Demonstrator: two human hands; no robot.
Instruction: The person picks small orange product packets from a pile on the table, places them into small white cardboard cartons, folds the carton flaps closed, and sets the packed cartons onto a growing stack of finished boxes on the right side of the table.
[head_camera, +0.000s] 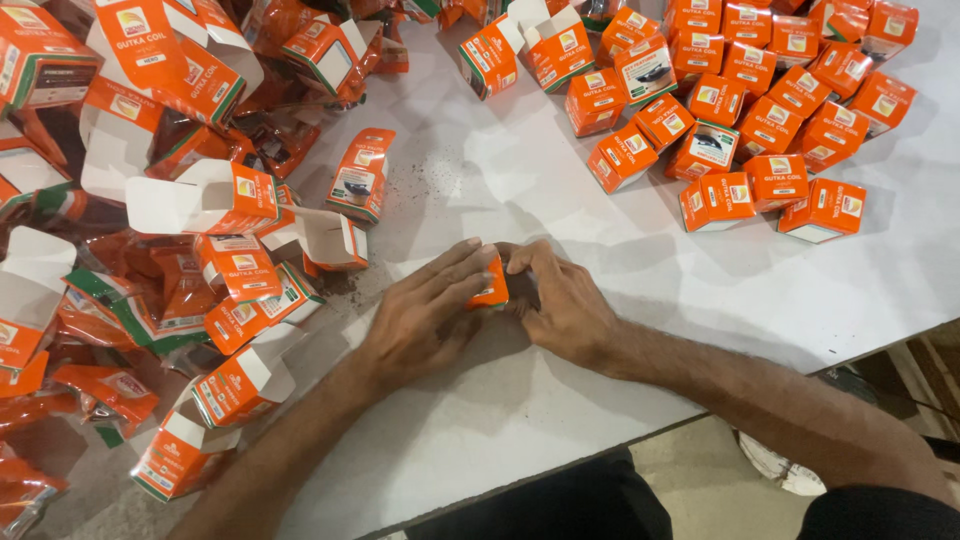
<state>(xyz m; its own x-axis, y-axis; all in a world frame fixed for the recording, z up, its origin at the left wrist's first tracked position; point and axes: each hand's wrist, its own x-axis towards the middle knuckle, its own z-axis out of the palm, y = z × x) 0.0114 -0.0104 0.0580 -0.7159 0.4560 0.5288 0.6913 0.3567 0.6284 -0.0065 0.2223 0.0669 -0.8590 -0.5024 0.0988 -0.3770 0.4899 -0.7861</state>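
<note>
The white worktop (560, 400) filled nearly the whole view, its near edge running across the bottom right. On its left side sprawled a big heap of open boxes (200, 210), orange and white cartons with flaps standing up, tumbled over crinkled orange wrappers (90, 395). Top right sat the closed boxes (760, 120), a tidy cluster of small orange cartons packed close together, some touching. One carton (361, 175) stood alone between heap and cluster, with dark crumbs scattered on the worktop beside it. Down at centre, both hands met on the worktop. The left hand (425, 315) lay palm down, fingers stretched out and pressing on a small orange box (491, 292). The right hand (562, 300) came in from the other side, fingers curled and clamped against that same box. So the box sat squeezed between the two hands, resting on the worktop, well apart from both piles.
</note>
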